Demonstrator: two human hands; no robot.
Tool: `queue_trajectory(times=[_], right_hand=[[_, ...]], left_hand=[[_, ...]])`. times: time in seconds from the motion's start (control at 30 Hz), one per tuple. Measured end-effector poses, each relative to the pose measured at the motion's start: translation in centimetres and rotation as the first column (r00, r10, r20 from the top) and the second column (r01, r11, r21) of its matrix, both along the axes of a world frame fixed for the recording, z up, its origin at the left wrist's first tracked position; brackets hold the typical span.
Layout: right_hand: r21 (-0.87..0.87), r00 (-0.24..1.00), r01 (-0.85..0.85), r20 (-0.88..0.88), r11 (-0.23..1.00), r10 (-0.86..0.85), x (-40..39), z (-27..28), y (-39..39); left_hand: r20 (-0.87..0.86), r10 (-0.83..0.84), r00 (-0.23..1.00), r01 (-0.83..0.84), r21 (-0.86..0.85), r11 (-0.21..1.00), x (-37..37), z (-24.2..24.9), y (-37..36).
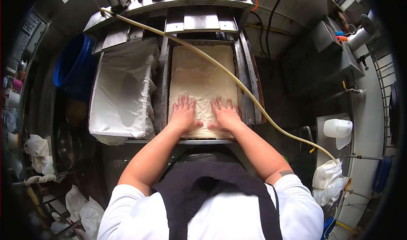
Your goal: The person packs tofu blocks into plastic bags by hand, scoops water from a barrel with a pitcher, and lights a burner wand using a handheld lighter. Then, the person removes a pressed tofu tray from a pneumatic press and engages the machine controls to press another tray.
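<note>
A pale, cream-coloured slab (202, 66), which looks covered by a thin wet cloth, fills a rectangular metal frame in front of me. Near its close end the surface is wrinkled. My left hand (185, 115) lies flat on the left side of this near end, fingers spread and pointing away from me. Flat on the right side rests my right hand (224, 114), its fingers also apart. Both thumbs point inward over the wrinkled cloth (204, 112). Neither hand grips anything. What lies under the cloth is hidden.
A second mould draped in white cloth (123, 91) stands to the left. Metal press plates (201, 19) hang over the far end. A cream hose (237, 81) crosses diagonally above the slab. There is a blue barrel (73, 61) at left and a white jug (337, 128) at right.
</note>
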State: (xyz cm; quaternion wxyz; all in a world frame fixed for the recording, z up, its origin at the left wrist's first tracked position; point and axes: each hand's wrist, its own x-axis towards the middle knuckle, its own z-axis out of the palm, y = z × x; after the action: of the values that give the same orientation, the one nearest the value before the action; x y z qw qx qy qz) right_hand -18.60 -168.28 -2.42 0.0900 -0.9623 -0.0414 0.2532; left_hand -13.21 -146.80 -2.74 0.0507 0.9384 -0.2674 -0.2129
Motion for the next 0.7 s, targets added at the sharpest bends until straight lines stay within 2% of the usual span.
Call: queue_trajectory(times=[0.07, 0.23, 0.33, 0.4, 0.43, 0.47, 0.5, 0.53, 0.57, 0.6, 0.63, 0.67, 0.7], right_hand=[[-0.007, 1.0, 0.005, 0.013, 1.0, -0.005, -0.2, -0.2, 0.2], [-0.004, 0.999, 0.004, 0.045, 1.0, -0.003, -0.4, -0.7, 0.2], [-0.042, 0.99, 0.0, 0.142, 0.999, 0.006, 0.5, 0.2, -0.9], [0.333, 1.0, -0.008, 0.008, 0.943, 0.005, 3.5, -1.5, -4.3], [0.406, 0.949, 0.179, 0.169, 0.896, -0.266, 2.9, -0.3, -4.6], [0.444, 0.826, 0.171, 0.422, 0.88, -0.373, 2.0, 0.2, -5.1], [0.497, 0.757, 0.165, 0.49, 0.852, -0.433, 1.2, 0.7, -5.6], [0.549, 0.681, 0.152, 0.544, 0.822, -0.49, 0.1, 1.0, -6.0], [0.547, 0.684, 0.152, 0.543, 0.823, -0.487, -1.5, 1.6, -6.0], [0.57, 0.628, 0.151, 0.576, 0.808, -0.523, -3.5, 2.2, -5.9], [0.593, 0.572, 0.148, 0.602, 0.792, -0.557, -5.5, 2.3, -5.7], [0.555, 0.542, 0.202, 0.623, 0.807, -0.564, -7.3, 1.6, -5.5], [0.55, 0.517, 0.259, 0.616, 0.794, -0.594, -8.8, -0.5, -5.7]], left_hand=[[-0.015, 0.013, 1.0, -0.013, 0.061, 0.998, 0.1, 0.3, -0.6], [-0.001, 0.02, 1.0, -0.02, 0.072, 0.997, -0.3, 0.0, -0.7], [-0.034, -0.016, 0.999, 0.018, 0.079, 0.997, 1.0, 1.1, -0.8], [-0.069, -0.05, 0.996, 0.055, 0.083, 0.995, 3.0, 2.4, -0.6], [-0.077, 0.044, 0.996, -0.04, 0.042, 0.998, 4.5, 3.2, -0.2], [-0.089, 0.138, 0.986, -0.138, -0.001, 0.99, 5.5, 3.5, 0.4], [0.193, 0.128, 0.973, -0.111, -0.1, 0.989, 5.0, 3.5, 1.7], [0.454, 0.14, 0.88, -0.06, -0.185, 0.981, 4.1, 3.0, 3.2], [0.536, 0.167, 0.827, -0.091, -0.167, 0.982, 3.3, 3.4, 4.0], [0.529, 0.172, 0.831, -0.096, -0.167, 0.981, 3.1, 2.3, 5.0], [0.415, 0.302, 0.859, -0.2, -0.272, 0.942, 3.1, 0.4, 6.3], [0.285, 0.419, 0.862, -0.309, -0.359, 0.88, 2.6, -0.1, 7.0], [0.028, 0.566, 0.824, -0.502, -0.427, 0.752, 2.5, -0.5, 7.2]])
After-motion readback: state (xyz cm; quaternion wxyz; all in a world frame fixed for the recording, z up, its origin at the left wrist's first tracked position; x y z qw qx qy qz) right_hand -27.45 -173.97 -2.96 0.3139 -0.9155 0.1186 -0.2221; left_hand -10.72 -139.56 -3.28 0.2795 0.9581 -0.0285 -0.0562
